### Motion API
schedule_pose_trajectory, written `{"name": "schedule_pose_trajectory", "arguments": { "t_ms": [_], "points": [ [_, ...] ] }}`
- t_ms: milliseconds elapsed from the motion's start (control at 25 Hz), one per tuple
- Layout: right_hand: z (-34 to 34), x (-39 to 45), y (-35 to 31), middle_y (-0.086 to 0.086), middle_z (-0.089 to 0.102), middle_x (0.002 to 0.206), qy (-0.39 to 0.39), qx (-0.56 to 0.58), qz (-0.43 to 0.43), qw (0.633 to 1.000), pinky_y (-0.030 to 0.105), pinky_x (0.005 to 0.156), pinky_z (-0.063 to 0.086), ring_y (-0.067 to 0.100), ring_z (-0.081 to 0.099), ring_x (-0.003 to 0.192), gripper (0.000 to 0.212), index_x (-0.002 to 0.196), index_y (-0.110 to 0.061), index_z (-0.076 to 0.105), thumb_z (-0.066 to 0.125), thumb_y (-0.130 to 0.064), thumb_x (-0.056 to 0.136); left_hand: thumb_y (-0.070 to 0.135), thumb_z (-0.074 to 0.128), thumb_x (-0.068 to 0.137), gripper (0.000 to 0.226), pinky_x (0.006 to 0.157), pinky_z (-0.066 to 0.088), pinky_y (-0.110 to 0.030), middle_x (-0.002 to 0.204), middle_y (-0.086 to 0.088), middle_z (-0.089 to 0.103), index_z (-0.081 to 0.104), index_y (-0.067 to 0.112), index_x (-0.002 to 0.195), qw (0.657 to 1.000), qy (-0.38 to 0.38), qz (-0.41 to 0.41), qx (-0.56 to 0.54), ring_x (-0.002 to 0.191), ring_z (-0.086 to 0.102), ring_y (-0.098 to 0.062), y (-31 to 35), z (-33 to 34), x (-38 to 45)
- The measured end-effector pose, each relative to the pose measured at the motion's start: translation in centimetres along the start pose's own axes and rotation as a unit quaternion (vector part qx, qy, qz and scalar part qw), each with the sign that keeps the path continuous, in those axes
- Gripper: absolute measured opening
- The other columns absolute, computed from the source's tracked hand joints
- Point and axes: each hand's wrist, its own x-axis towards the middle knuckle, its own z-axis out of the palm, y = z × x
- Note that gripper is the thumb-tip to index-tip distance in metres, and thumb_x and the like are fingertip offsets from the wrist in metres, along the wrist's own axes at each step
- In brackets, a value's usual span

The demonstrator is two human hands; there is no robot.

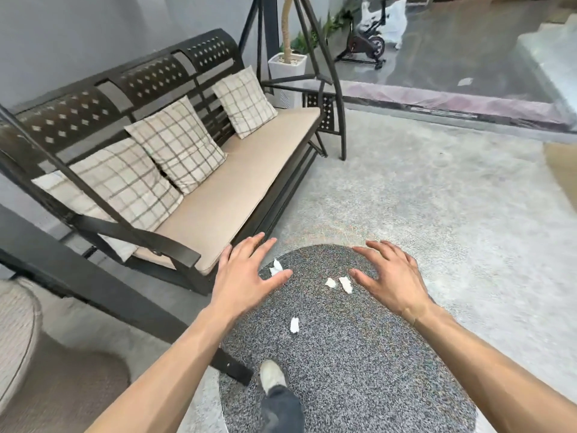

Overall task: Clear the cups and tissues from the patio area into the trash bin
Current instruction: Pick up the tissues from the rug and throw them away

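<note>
Even, soft daylight; brightest at upper right, where the glossy floor (452,54) shows pale glare. I see only faint shadows under the swing bench (218,189). Strong wide-angle bending at edges; frame posts curve. Speckled rug (343,354) shimmers with colour noise. Far background soft, slightly smeared.

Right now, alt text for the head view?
Both bare hands, left hand and right hand, reach open and empty over four crumpled tissues on a round speckled rug. A cushioned swing bench stands left.
</note>
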Motion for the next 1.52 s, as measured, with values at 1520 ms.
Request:
{"name": "schedule_pose_trajectory", "arguments": {
  "t_ms": [1520],
  "points": [
    [20.8,40.3,18.4,-0.003,0.044,0.146,-0.222,-0.012,-0.183,0.958,0.053,0.108,0.028,0.022,0.041,0.133,0.054,0.136,-0.037,0.042,0.033,-0.065,0.091,0.087,0.028,0.079,0.079,0.117,0.003,-0.045,0.158,0.009,0.026,0.013,0.051,0.147,0.939,-0.084,-0.33,-0.045,0.142,0.03,-0.012,-1.2,27.5,27.1]
  ]
}}
